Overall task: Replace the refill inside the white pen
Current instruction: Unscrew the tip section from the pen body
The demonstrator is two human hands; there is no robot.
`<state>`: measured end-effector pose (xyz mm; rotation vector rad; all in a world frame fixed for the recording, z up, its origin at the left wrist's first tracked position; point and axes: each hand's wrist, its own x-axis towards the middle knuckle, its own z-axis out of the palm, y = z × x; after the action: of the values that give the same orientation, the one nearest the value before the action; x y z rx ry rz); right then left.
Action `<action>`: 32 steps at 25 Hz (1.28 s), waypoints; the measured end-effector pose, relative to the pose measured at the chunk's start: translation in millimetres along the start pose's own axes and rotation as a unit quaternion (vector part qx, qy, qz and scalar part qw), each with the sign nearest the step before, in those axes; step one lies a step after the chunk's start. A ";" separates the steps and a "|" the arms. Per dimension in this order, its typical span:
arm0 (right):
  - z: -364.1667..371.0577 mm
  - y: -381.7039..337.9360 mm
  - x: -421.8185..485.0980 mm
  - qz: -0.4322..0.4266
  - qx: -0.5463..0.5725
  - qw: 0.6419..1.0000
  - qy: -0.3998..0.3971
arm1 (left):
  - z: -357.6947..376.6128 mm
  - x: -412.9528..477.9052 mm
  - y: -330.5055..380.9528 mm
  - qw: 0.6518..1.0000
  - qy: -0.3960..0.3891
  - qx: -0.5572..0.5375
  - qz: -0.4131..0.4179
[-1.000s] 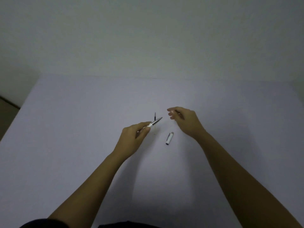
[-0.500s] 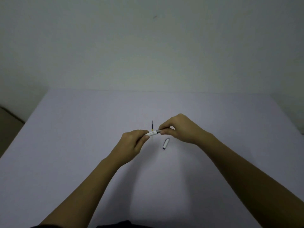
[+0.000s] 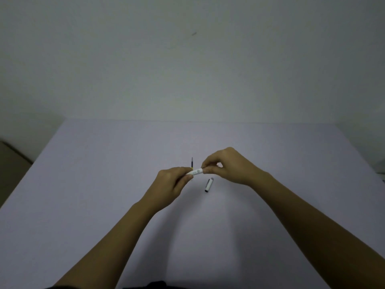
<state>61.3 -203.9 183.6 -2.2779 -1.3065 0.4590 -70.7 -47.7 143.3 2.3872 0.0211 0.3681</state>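
The white pen (image 3: 195, 171) is held level between both hands above the table. My left hand (image 3: 170, 184) grips its left end. My right hand (image 3: 227, 165) pinches its right end, and the tip is hidden by the fingers. A thin dark refill (image 3: 192, 162) lies on the table just behind the pen, pointing away from me; its near end is hidden by the pen. The white pen cap (image 3: 209, 185) lies on the table right of my left hand and below my right hand, its open dark end towards me.
The work happens on a pale lilac table (image 3: 104, 184) set against a plain light wall (image 3: 187, 59). The table's left edge runs diagonally, with floor beyond it. My forearms reach in from the bottom of the view.
My right hand came in from the right and closed on the pen's tip end. The pen went from tilted upward to level. The view tilted up.
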 end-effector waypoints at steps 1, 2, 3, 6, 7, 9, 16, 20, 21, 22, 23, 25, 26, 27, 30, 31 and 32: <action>-0.9 0.6 0.1 -0.008 0.026 1.000 0.011 | -0.3 0.5 -0.3 1.000 0.005 -0.003 -0.004; -2.3 -0.6 -0.8 -0.012 0.046 0.999 0.017 | -0.7 1.1 -0.1 1.000 0.009 -0.002 -0.004; -2.9 -1.9 -1.4 -0.007 0.052 0.998 0.018 | -0.9 1.1 0.1 1.000 0.011 -0.002 -0.003; -2.2 -2.9 -0.3 0.042 0.031 0.998 -0.021 | -0.8 0.3 -1.2 1.000 0.014 -0.002 -0.001; -2.4 -2.8 0.8 0.048 0.009 0.998 -0.035 | -0.7 0.0 -2.1 1.000 0.014 -0.002 0.001; -2.8 -1.4 2.1 0.037 -0.009 0.999 -0.032 | -0.4 -0.4 -3.0 1.000 0.012 -0.001 0.005; -7.7 -3.5 0.6 0.038 0.044 0.998 -0.008 | 1.4 -0.5 -3.3 0.999 0.033 -0.008 -0.001; -11.2 -4.3 1.3 0.082 0.019 0.995 -0.060 | 2.2 -1.2 -3.6 1.000 0.028 -0.007 0.003; -12.8 -4.5 0.8 0.073 0.020 0.996 -0.049 | 2.6 -1.6 -3.6 1.000 0.030 -0.010 0.003; -13.9 -4.0 0.7 0.061 0.035 0.997 -0.031 | 3.1 -1.7 -4.0 0.999 0.035 -0.014 -0.001; -14.6 -3.8 0.1 0.047 0.061 0.997 -0.014 | 3.7 -1.5 -4.3 0.999 0.042 -0.019 -0.004; -14.9 -3.4 -0.6 0.026 0.115 0.993 0.014 | 4.4 -0.8 -3.9 0.998 0.056 -0.030 -0.011; -14.9 -4.1 -1.0 0.024 0.134 0.990 0.025 | 4.0 -0.4 -3.3 0.997 0.062 -0.037 -0.013; -14.8 -4.7 -1.1 0.034 0.142 0.989 0.032 | 3.3 0.0 -2.7 0.997 0.067 -0.043 -0.014; -16.4 -6.3 0.2 0.068 0.087 0.994 0.020 | 1.6 0.0 -2.2 0.997 0.066 -0.042 -0.011; -17.9 -6.7 0.9 0.064 0.064 0.996 0.017 | 1.7 -0.3 -2.5 0.997 0.064 -0.040 -0.010; -18.6 -6.9 1.4 0.058 0.062 0.996 0.019 | 2.1 -0.4 -2.9 0.997 0.063 -0.040 -0.011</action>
<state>66.4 -203.9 202.8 -2.2564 -1.0995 0.5177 -70.4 -47.0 139.9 2.2794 0.0893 0.4994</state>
